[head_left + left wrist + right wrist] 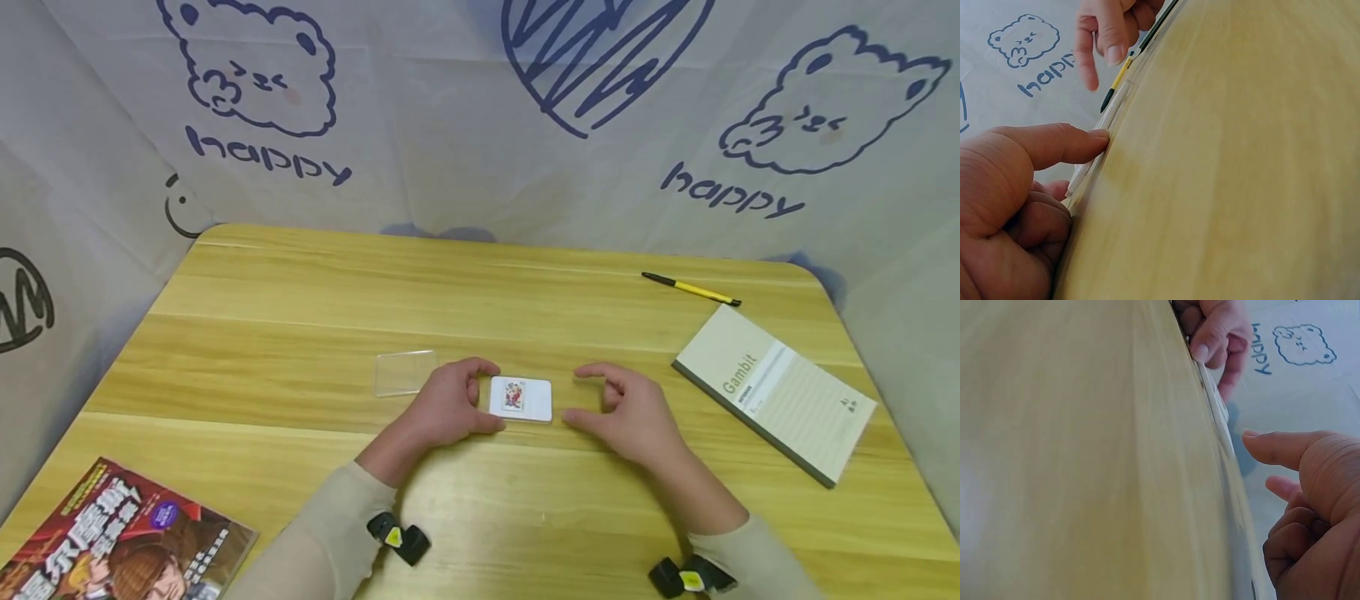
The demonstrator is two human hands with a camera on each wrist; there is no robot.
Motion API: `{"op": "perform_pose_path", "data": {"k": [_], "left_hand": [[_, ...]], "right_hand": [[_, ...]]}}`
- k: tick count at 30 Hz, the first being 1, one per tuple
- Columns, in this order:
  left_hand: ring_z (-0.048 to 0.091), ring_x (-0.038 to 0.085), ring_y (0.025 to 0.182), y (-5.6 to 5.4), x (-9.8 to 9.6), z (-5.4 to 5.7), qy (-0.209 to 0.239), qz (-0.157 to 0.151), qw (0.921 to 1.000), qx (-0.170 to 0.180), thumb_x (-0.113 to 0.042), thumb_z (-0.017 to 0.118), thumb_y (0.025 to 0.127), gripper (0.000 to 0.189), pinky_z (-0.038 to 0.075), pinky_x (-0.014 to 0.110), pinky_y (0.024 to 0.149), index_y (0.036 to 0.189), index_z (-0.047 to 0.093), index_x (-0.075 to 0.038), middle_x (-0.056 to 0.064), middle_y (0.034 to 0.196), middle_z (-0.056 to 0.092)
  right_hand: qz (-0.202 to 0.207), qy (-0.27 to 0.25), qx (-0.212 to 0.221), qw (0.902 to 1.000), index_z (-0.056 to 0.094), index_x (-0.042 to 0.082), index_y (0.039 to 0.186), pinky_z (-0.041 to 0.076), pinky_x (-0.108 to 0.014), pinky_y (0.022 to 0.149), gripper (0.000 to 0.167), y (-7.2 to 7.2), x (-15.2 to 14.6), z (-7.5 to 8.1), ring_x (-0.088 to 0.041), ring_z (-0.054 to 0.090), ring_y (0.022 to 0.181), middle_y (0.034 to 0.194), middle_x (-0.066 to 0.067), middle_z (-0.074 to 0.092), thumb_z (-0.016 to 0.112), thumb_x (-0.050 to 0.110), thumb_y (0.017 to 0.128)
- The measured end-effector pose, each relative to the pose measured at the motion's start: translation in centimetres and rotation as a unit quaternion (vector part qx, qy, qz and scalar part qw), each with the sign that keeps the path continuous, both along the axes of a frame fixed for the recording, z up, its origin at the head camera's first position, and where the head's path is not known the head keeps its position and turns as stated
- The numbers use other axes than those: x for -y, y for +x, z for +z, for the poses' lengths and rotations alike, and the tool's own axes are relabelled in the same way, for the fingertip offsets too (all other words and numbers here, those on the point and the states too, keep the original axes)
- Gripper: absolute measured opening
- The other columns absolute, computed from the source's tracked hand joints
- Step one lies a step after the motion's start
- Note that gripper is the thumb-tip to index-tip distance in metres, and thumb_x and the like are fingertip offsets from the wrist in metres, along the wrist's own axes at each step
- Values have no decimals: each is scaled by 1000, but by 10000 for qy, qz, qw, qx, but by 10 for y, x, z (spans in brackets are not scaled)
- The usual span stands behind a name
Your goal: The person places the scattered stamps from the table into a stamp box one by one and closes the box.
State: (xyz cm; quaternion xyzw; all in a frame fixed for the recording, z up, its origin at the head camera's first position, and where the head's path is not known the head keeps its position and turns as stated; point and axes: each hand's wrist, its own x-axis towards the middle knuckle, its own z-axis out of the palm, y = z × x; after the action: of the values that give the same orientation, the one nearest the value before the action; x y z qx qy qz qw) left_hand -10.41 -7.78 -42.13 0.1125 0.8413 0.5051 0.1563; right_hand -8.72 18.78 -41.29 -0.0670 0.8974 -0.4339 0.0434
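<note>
A small white rectangular case (538, 400) with rounded corners lies flat on the table, a little stamp-like picture (513, 395) on its left half. My left hand (450, 402) holds the case at its left end, thumb on the near edge and forefinger at the far one. In the left wrist view, the left thumb (1072, 145) touches the case's edge. To the right, my right hand (628, 412) is apart from the case, with thumb and forefinger spread and nothing between them. Left of the left hand lies a clear plastic cover (401, 372).
A beige notebook (780, 392) lies at the right, with a yellow and black pen (693, 287) beyond it. A colourful magazine (142, 533) is at the near left of the wooden table (480, 517). White cloth (450, 108) with drawings hangs behind.
</note>
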Motion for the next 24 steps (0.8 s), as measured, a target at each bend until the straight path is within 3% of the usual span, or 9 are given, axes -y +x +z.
{"op": "perform_pose_path", "data": {"k": [11,24], "left_hand": [[39,13,56,1,0,0,10,12,10000,-30,-5,90,69,62,35,28,53,124,62,2,1,66,44],[39,13,57,-1,0,-3,-53,22,10000,-10,-6,91,69,62,35,28,54,124,62,1,0,67,44]], "right_hand": [[-276,298,-105,9991,70,10,120,36,-29,61,52,9,-35,-2,-11,29,55,60,4,31,90,29,76],[-405,370,-329,9980,70,10,114,32,-28,58,45,12,-65,-5,-9,27,54,60,4,30,90,22,76]]}}
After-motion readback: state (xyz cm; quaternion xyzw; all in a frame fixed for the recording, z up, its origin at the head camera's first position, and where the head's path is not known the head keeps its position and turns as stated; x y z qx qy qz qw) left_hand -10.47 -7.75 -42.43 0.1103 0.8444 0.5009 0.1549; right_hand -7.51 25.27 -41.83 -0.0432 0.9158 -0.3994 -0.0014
